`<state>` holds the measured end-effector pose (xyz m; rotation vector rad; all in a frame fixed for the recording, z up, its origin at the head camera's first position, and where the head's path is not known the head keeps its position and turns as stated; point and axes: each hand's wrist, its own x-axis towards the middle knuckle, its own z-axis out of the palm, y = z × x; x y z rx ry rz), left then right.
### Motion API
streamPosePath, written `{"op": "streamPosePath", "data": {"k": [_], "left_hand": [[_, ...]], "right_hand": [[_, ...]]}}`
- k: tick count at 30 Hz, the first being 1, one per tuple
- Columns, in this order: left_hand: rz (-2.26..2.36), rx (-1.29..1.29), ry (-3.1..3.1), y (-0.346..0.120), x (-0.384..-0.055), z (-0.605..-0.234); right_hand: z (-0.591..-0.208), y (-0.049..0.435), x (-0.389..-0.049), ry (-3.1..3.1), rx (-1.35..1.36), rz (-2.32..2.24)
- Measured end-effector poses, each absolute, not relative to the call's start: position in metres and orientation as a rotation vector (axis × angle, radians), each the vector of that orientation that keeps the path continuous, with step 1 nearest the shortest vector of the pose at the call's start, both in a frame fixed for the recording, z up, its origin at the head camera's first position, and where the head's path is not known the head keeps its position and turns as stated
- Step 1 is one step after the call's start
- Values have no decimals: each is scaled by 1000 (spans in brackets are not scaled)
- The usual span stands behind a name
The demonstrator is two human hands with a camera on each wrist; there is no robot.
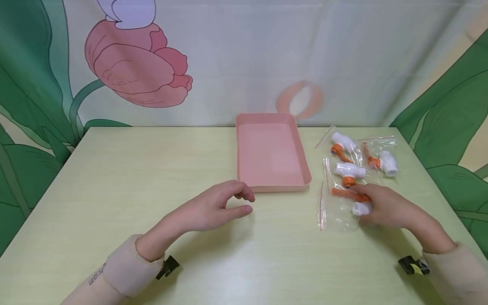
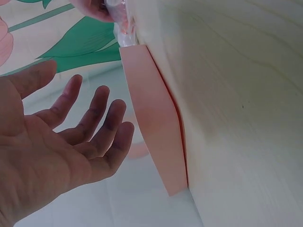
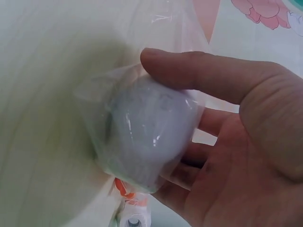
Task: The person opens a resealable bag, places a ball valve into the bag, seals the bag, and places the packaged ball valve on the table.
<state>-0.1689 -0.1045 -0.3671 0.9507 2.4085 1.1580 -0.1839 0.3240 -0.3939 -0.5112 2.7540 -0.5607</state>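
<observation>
My right hand [image 1: 390, 207] grips the nearest of several clear zip bags, thumb on one side and fingers on the other. Inside this bag is a white plastic ball valve [image 3: 151, 120] with an orange handle [image 1: 348, 195]; the hand covers part of the valve in the head view. Relaxed, slightly bent fingers mark my left hand [image 1: 213, 205], which holds nothing. It hovers by the near left corner of a pink tray [image 1: 280, 188], palm facing it in the left wrist view.
Just beyond my right hand lie more bagged valves: one white valve [image 1: 350, 170] close by, another [image 1: 344, 140] farther back, and a third [image 1: 388, 163] to the right. A flower-printed curtain [image 1: 228, 63] hangs behind the table's back edge.
</observation>
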Motion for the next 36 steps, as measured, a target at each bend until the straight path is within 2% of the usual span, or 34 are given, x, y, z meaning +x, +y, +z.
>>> {"op": "streamPosePath", "data": {"k": [27,36], "left_hand": [[957,971,2413,-113,-169,-373],[672,954,2696,-116,-159,-373]], "right_hand": [[-402,327,-207,2872,-459,-654],[-401,321,-198,2997,-381,-403]]}}
